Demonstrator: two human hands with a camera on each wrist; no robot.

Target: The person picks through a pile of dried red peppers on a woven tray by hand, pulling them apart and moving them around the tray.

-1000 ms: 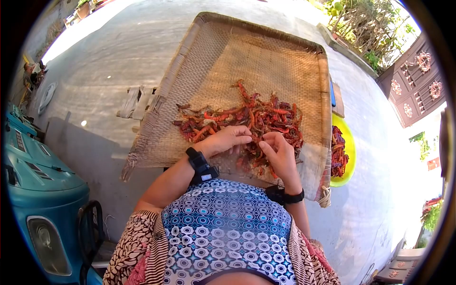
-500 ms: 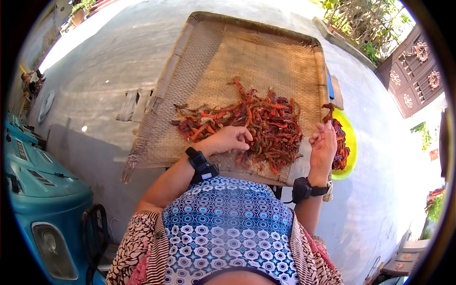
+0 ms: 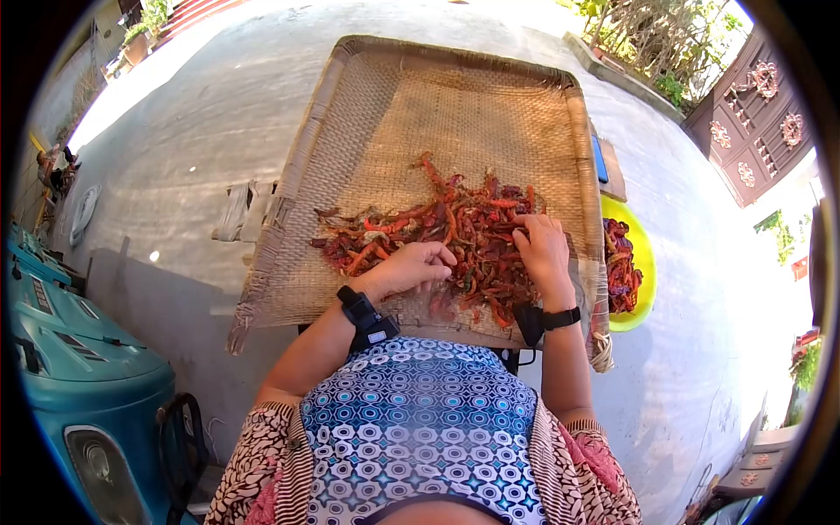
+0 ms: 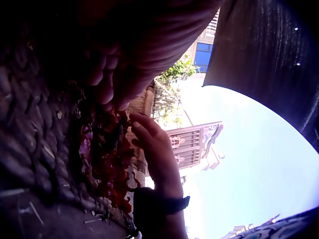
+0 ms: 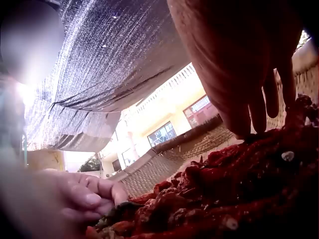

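A pile of dried red chillies (image 3: 486, 206) lies on a woven tray (image 3: 367, 96), mostly toward its near side. My left hand (image 3: 411, 268) is at the pile's near left edge, its fingers loosely curled with no chilli showing between them. At the pile's right side my right hand (image 3: 544, 252) reaches in palm down. In the right wrist view, the fingers (image 5: 256, 117) of that hand point straight down, tips right at the chillies. The left wrist view is dark around the left fingers (image 4: 105, 92), which hang close over the pile.
A yellow basin (image 3: 646, 262) of red chillies stands beside the tray's right edge. Just behind it is a blue flat object (image 3: 599, 160). To my left are a teal vehicle (image 3: 87, 350) and a black metal frame (image 3: 181, 446). The tray has a raised rim.
My right hand first met the left over the pile, then swung right to the yellow basin with a chilli, and is now back at the pile without it. The left hand has barely moved.
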